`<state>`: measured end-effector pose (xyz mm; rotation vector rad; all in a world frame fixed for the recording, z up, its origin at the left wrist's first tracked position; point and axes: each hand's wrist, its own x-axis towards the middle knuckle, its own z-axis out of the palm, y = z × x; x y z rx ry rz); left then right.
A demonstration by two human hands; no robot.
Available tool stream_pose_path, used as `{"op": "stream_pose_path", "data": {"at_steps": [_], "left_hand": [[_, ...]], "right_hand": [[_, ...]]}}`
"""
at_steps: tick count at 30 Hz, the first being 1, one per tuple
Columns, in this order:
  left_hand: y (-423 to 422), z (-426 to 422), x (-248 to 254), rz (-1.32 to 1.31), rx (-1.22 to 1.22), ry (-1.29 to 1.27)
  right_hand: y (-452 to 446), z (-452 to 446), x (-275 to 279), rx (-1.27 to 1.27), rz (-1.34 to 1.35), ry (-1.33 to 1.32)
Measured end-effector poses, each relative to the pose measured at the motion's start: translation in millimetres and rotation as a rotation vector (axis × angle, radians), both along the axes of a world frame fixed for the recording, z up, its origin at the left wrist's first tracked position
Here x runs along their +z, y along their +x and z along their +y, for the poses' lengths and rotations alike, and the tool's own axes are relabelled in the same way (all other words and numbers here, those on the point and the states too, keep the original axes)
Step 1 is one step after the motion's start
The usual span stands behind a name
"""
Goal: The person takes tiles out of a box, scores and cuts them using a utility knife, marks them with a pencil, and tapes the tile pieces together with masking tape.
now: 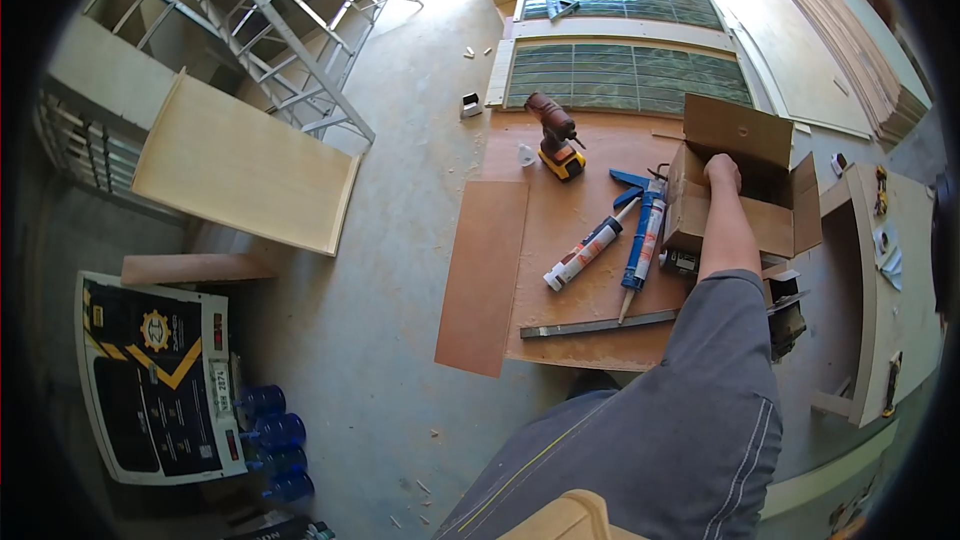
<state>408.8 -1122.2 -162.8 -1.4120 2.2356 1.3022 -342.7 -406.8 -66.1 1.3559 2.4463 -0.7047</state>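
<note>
My right hand (722,173) is inside an open cardboard box (690,205), and its fingers are mostly hidden, so their grip does not show. My left hand is out of view. Beside the box lies a blue caulking gun (644,240) loaded with a sealant cartridge, its nozzle toward me. A loose sealant tube (583,254) rests to its left at an angle. Farther back, a cordless drill (555,140) with a yellow battery stands on the brown board surface (590,195). A metal bar (600,325) lies along the near edge.
Green-glazed panels (625,75) lie behind the drill. Right of the box is a wooden frame (868,270) bearing tools. A metal scaffold (290,35), a pale wooden panel (250,165), blue water jugs (275,430) and a vehicle's rear (150,370) are on the left.
</note>
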Motion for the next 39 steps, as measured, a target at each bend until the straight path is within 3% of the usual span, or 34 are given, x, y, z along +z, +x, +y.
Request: {"op": "stream_pose_path", "data": {"at_steps": [4, 10, 14, 16, 18, 20, 21, 24, 25, 27, 30, 32, 34, 35, 36, 38, 39], "left_hand": [[-47.0, -18.2, 12.6, -0.006, -0.054, 0.005], [-91.5, -50.7, 5.3, -0.026, -0.14, 0.038], [-121.1, -63.9, 14.6, -0.076, -0.217, 0.07], [-140.7, -67.7, 15.1, -0.11, -0.278, 0.1], [-156.9, -72.7, 12.1, -0.16, -0.353, 0.138], [-165.6, -75.5, 14.9, -0.208, -0.409, 0.165], [-172.5, -74.1, 13.1, -0.214, -0.421, 0.172], [-190.3, -72.5, 3.4, -0.206, -0.427, 0.178], [-193.0, -73.2, -0.2, -0.203, -0.426, 0.18], [-202.7, -64.8, -4.2, -0.188, -0.411, 0.185], [-209.8, -51.7, -31.0, -0.143, -0.364, 0.205], [-211.3, -37.7, -52.3, -0.126, -0.341, 0.234], [-213.0, -25.9, -67.6, -0.109, -0.316, 0.257], [-215.5, -18.5, -81.6, -0.098, -0.3, 0.268], [-213.1, -17.9, -87.8, -0.093, -0.288, 0.271], [-222.8, -8.6, -80.8, -0.112, -0.589, 0.12], [-230.3, 1.0, -72.5, -0.102, -0.564, 0.125]], "right_hand": [[-22.7, 24.8, -52.0, 0.025, -0.118, -0.051], [-8.9, 34.8, -38.8, -0.155, -0.013, 0.022], [-16.7, 75.9, -44.3, 0.183, -0.159, -0.041], [-8.5, 80.1, -45.8, 0.152, 0.08, -0.135], [10.4, 60.8, 2.1, 0.101, 0.185, -0.253], [7.2, 62.5, 0.0, 0.135, 0.246, -0.314], [3.7, 56.3, -4.7, 0.097, 0.413, -0.412], [8.8, 24.9, 45.8, 0.18, 0.313, -0.505], [2.1, 28.5, 29.7, 0.177, 0.314, -0.507], [-24.7, 28.6, -12.4, 0.434, 0.261, -0.289], [-22.0, 9.6, -4.2, 0.58, 0.092, -0.336], [-5.1, -27.8, 44.1, 0.223, -0.115, -0.494], [4.3, -66.1, 78.4, 0.803, -0.155, -0.162], [-5.4, -82.5, 58.6, 0.853, -0.262, -0.067], [-14.0, -93.7, 28.6, 0.677, -0.243, 0.113], [-14.8, -72.1, 27.7, 0.911, -0.117, 0.154], [-36.0, -55.4, 21.6, 0.949, -0.165, 0.021]]}}
